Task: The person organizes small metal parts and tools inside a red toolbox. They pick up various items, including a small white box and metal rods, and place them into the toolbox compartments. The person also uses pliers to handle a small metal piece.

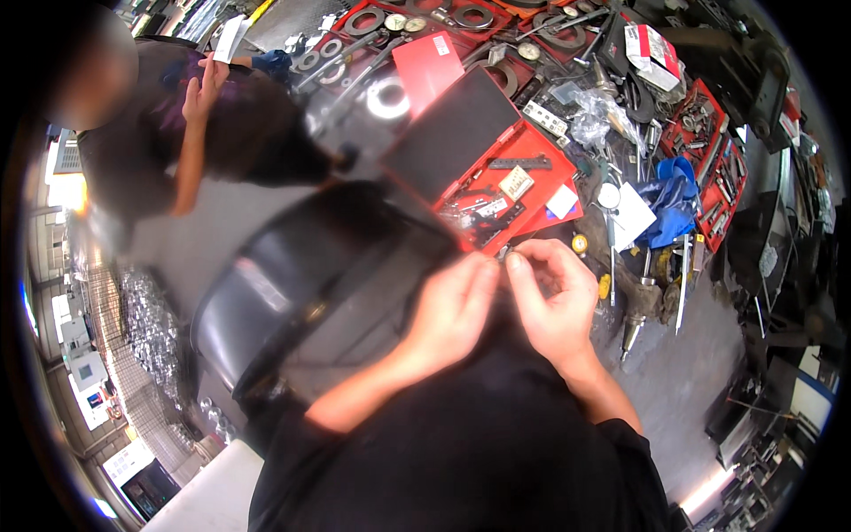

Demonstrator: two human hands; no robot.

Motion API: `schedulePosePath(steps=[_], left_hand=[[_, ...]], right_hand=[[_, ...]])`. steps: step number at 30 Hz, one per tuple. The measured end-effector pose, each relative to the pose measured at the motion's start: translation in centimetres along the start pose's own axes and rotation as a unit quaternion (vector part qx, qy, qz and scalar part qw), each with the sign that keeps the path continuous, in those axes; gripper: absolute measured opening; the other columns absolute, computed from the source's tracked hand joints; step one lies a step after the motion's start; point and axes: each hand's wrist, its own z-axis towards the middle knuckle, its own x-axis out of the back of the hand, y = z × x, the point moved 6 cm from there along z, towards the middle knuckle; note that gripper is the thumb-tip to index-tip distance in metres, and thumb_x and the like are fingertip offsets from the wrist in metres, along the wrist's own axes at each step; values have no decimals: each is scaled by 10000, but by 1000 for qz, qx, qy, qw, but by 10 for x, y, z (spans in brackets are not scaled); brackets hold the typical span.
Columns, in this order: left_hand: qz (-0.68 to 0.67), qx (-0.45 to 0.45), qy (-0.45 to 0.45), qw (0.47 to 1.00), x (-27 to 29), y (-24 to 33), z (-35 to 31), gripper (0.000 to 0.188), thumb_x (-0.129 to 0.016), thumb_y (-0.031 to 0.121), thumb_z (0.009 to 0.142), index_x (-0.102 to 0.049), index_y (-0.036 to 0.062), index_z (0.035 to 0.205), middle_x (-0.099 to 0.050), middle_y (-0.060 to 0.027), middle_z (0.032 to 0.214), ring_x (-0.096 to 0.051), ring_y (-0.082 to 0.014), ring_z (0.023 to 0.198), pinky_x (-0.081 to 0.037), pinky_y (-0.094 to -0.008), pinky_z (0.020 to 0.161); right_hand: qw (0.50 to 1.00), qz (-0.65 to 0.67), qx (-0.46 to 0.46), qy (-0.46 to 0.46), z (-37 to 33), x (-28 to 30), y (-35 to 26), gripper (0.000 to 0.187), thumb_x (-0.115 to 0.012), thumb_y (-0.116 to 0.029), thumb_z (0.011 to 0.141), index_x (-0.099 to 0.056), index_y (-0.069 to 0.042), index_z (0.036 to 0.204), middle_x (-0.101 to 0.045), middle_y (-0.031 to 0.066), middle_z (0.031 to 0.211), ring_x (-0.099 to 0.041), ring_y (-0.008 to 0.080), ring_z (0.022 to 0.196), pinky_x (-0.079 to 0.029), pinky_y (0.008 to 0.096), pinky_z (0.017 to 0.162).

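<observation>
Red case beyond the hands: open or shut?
Open: the lid is folded back from the red case, exposing a pale block inside.

Fisheye head view
It is looking down and forward — close above the left hand [450, 309] and right hand [562, 297].

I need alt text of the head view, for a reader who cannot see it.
A person's left hand and right hand nearly meet, anything between them unclear, just in front of an open red case of small items. Metal tools lie nearby; another person, upper left, holds a white sheet.
</observation>
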Motion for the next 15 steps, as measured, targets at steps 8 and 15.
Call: schedulePosePath(steps=[8,15], left_hand=[[14,16,2,1000,1,0,1,295,-537,244,1154,-669,-18,1116,-702,-64,958,-638,-129,899,-532,-311,833],[-2,13,19,1000,0,-1,0,239,-560,194,1114,-676,-14,1113,-727,-170,956,-720,-246,875,-553,-369,800]], right_hand=[[999,-16,48,11,3,-1,3,48,-745,13,954,-725,29,994,-719,67,920,-670,98,701,-520,258,613],[1000,10,-8,-4,0,-1,10,70,-753,24,938,-724,39,1000,-715,67,929,-668,94,734,-508,242,623]])
